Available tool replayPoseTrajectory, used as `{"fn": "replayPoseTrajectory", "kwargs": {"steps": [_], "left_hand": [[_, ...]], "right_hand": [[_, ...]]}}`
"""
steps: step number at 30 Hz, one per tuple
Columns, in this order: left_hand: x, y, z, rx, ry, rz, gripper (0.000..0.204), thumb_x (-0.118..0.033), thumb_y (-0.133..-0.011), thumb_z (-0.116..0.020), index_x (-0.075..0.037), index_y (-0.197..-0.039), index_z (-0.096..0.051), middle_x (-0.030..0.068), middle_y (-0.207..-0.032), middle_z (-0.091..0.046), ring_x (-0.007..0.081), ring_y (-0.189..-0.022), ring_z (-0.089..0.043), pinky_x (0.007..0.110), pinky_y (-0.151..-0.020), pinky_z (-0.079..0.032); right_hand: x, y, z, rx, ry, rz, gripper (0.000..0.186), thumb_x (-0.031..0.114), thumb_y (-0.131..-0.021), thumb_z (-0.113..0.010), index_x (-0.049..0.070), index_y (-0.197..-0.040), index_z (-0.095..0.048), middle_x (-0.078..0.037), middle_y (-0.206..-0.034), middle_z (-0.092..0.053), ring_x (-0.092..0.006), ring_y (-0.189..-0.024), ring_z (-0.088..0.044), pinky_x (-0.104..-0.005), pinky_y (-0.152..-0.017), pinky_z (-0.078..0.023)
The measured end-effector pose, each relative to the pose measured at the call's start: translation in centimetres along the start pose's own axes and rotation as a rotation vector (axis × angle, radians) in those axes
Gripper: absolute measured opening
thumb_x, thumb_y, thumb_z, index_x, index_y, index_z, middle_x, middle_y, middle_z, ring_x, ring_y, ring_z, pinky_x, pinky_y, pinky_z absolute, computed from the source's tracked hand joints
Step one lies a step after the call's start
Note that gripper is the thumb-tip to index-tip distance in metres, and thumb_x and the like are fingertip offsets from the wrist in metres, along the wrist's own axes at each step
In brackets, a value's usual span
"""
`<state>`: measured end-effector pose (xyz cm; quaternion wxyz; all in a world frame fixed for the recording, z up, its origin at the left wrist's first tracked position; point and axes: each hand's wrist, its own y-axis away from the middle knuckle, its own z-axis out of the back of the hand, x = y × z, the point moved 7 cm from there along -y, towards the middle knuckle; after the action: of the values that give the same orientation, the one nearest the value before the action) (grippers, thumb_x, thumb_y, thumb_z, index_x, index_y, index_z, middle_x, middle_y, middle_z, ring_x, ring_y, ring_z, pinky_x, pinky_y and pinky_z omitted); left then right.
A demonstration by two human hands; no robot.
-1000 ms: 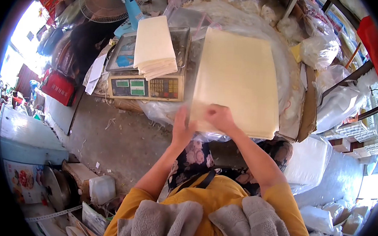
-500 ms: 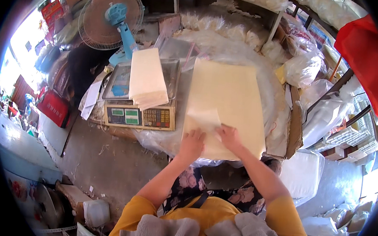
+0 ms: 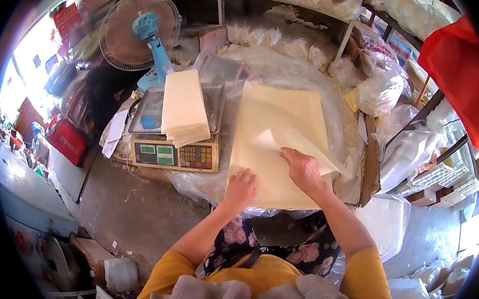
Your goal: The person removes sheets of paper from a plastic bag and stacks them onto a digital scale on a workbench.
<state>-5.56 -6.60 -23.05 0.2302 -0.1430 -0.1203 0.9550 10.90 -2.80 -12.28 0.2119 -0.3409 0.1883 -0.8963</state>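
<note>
A tall stack of pale cream sheets [image 3: 276,119] lies on a plastic-covered surface in front of me. My right hand [image 3: 302,169] grips the top sheet [image 3: 299,147] and has its near corner peeled up and folded back. My left hand [image 3: 240,188] rests flat on the stack's near left edge, fingers curled, holding it down. A smaller folded pile of the same sheets [image 3: 185,109] sits on the pan of an electronic scale [image 3: 174,154] to the left.
A blue standing fan [image 3: 143,31] stands behind the scale. Clear bags of white material [image 3: 289,33] fill the shelves at the back and right. A red cloth [image 3: 460,69] hangs at the upper right. A red crate [image 3: 66,140] and a concrete floor [image 3: 133,214] lie to the left.
My head has tilted up, bringing the fan into view. My right hand has lifted the top sheet's near corner higher and farther right; my left hand has stayed on the stack's edge.
</note>
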Motion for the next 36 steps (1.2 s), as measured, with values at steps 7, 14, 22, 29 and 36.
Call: {"fn": "replayPoseTrajectory", "kwargs": {"steps": [7,14,22,29,36], "left_hand": [[0.7,0.3,-0.2,-0.024,-0.014,-0.010,0.039,-0.022,-0.074,-0.067,-0.008,-0.109,-0.059,0.0110,-0.115,-0.052,0.0283,-0.105,-0.050,0.045,-0.082,-0.042],[0.0,-0.7,-0.6,0.060,-0.014,-0.013,0.049,-0.022,-0.074,-0.069,-0.006,-0.118,-0.056,0.0122,-0.122,-0.050,0.0292,-0.108,-0.049,0.047,-0.084,-0.042],[-0.6,-0.2,5.4,-0.309,0.154,-0.108,0.049,-0.010,-0.078,-0.068,-0.009,-0.125,-0.054,0.0130,-0.131,-0.053,0.0343,-0.124,-0.047,0.045,-0.103,-0.036],[4.5,2.7,0.6,-0.134,0.851,-0.316,0.028,-0.001,-0.084,-0.059,-0.008,-0.111,-0.063,0.0108,-0.099,-0.068,0.0276,-0.101,-0.064,0.039,-0.093,-0.045],[9.3,3.7,0.3,-0.055,0.962,0.421,0.016,-0.006,-0.089,-0.059,-0.001,-0.103,-0.066,0.0091,-0.088,-0.070,0.0076,-0.084,-0.060,0.025,-0.073,-0.048]], "right_hand": [[-3.1,-8.8,10.5,-0.407,-0.120,-0.119,0.026,0.013,-0.090,-0.053,0.002,-0.112,-0.063,-0.012,-0.098,-0.069,-0.0210,-0.090,-0.066,-0.0332,-0.077,-0.050],[9.0,-1.0,13.8,-0.308,0.421,0.390,0.032,-0.007,-0.074,-0.056,-0.002,-0.105,-0.064,-0.018,-0.100,-0.067,-0.0330,-0.085,-0.067,-0.0370,-0.069,-0.054],[5.5,10.6,2.9,0.249,0.102,0.235,0.038,-0.004,-0.074,-0.058,0.004,-0.111,-0.061,-0.013,-0.100,-0.067,-0.0298,-0.084,-0.067,-0.0355,-0.075,-0.055],[-4.9,10.7,8.9,0.343,-0.104,-0.381,0.040,-0.009,-0.086,-0.043,0.005,-0.117,-0.063,-0.012,-0.114,-0.066,-0.0209,-0.110,-0.061,-0.0304,-0.097,-0.045],[-8.1,11.5,9.0,0.269,-0.169,0.017,0.024,0.004,-0.081,-0.066,0.002,-0.105,-0.064,-0.009,-0.114,-0.064,-0.0231,-0.116,-0.056,-0.0329,-0.096,-0.045]]}}
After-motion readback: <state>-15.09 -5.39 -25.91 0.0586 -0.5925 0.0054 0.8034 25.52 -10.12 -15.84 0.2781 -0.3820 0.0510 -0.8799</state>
